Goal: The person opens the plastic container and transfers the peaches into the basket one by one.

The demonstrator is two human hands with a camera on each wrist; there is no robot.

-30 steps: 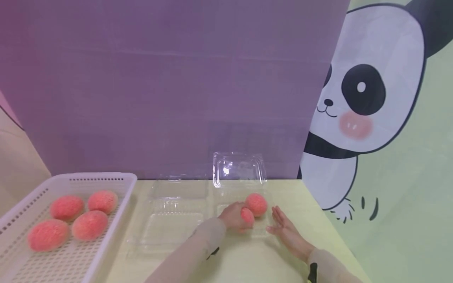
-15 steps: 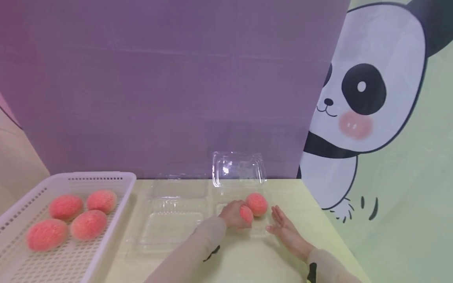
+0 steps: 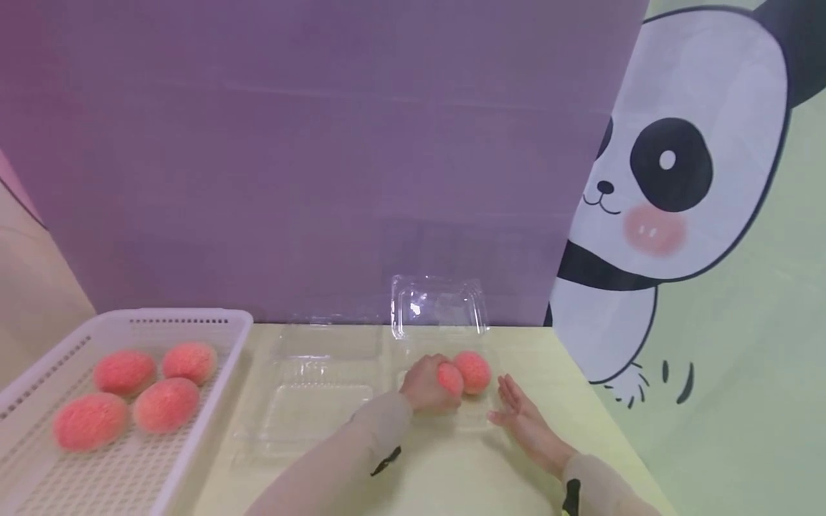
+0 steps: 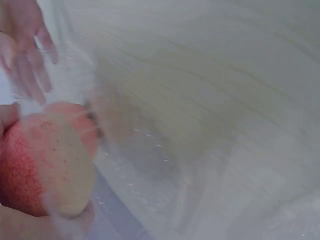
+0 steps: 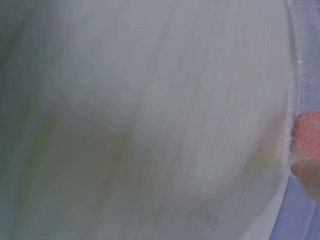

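Note:
My left hand (image 3: 429, 385) grips a pink-red peach (image 3: 449, 379) over the right-hand clear plastic clamshell box (image 3: 477, 423). In the left wrist view this peach (image 4: 47, 165) shows one red side and one pale yellow side, with fingers curled round it. Beside it, a second peach (image 3: 474, 373) sits in the box, near its right wall. My right hand (image 3: 525, 430) is held with straight fingers along the right side of that box. One of its fingertips (image 5: 306, 176) shows by the box wall in the right wrist view. The box's lid (image 3: 439, 304) stands raised at the back.
Another clear clamshell box (image 3: 316, 412) lies open to the left. Farther left, a white perforated plastic basket (image 3: 241, 344) holds several peaches (image 3: 166, 405). A purple cloth (image 3: 323, 158) hangs behind the pale yellow table (image 3: 445, 480); a panda picture covers the right wall.
My left hand and its peach have shifted slightly toward the back of the box. My right hand stays in place. The head view has turned a little.

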